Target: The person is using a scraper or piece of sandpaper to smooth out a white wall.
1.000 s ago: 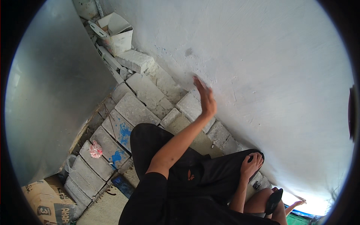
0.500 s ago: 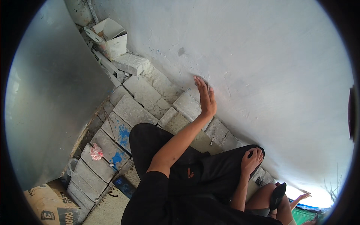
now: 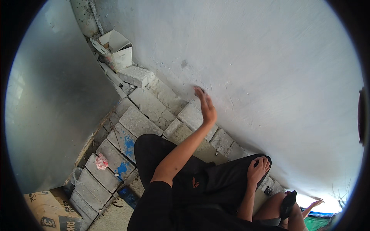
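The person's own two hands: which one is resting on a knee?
The right hand: it lies on the black-trousered right knee, whereas the left hand is stretched out at the pale wall.

- The head view looked steeply down from above, through a wide fisheye lens.
- It faced a pale wall (image 3: 269, 77) filling the upper right.
- The black trousers (image 3: 231, 171) lay close below, at the lower centre.

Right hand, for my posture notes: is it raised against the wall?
No, the right hand rests on the black trousers at the knee.
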`<state>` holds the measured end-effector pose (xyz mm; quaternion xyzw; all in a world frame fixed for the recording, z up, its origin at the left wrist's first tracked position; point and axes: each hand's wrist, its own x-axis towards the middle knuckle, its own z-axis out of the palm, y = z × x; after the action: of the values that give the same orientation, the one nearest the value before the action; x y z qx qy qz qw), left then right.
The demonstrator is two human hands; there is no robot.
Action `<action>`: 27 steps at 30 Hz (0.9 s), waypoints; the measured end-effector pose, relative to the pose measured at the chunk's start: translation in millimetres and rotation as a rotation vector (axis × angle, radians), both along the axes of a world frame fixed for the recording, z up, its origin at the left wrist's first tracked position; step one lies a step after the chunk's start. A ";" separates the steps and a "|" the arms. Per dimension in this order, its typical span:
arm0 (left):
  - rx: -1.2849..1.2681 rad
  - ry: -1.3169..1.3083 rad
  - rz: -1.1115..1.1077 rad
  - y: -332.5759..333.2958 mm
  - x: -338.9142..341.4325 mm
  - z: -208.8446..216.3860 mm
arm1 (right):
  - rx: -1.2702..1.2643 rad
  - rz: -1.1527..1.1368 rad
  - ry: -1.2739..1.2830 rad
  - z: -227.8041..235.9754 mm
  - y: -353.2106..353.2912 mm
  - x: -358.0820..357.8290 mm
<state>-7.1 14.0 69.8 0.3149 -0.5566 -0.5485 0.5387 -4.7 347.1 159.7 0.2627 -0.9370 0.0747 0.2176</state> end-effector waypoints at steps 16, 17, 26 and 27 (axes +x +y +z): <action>-0.096 0.030 -0.044 11.9 8.3 6.2 | -0.002 -0.018 0.004 3.5 1.9 0.6; -0.005 0.005 -0.060 12.6 8.7 6.5 | -0.006 -0.020 0.002 3.2 0.9 1.3; 0.023 -0.127 -0.068 10.7 12.7 4.6 | -0.006 -0.005 -0.021 3.4 -0.9 -2.9; -0.132 -0.197 -0.022 8.9 14.1 -0.5 | -0.009 -0.003 -0.020 4.0 -2.1 -2.8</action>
<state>7.0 22.9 69.3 0.3248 -0.6452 -0.4830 0.4949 -7.5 345.0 163.7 0.2596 -0.9392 0.0812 0.2094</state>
